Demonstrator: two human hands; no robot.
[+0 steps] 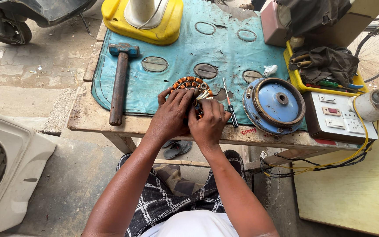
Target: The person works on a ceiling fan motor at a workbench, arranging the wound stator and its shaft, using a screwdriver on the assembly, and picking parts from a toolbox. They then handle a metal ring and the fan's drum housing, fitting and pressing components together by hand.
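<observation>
Seated at a worn wooden workbench (88, 117), a person bends both hands over a copper-wound motor stator (188, 83) lying at the near middle of a torn teal mat (176, 44). The left hand (171, 117) clasps the stator's near rim, fingers spread over the orange coils; the right hand (208, 123) pinches a bunch of pale wire ends (205, 95) at the stator's 3 o'clock side. A small scrap of red marking (247, 131) shows on the bench's front edge, at 4 o'clock from the hands. A thin black-handled screwdriver (230, 105) lies just right of the right hand, and beyond it a round blue motor cover (273, 105) sits partly over the mat's edge. At 9 o'clock a rusty sledgehammer (119, 81) lies well apart from the hands. A yellow fan base (141, 24) stands at 11 o'clock, a white switch-and-socket board (341, 117) at 3 o'clock with a yellow cable (360, 145) looping below it, and a yellow tray (325, 85) of tools under dark cloth sits behind it. Open mat remains between hammer and stator; the bench's near edge runs just under the wrists.
</observation>
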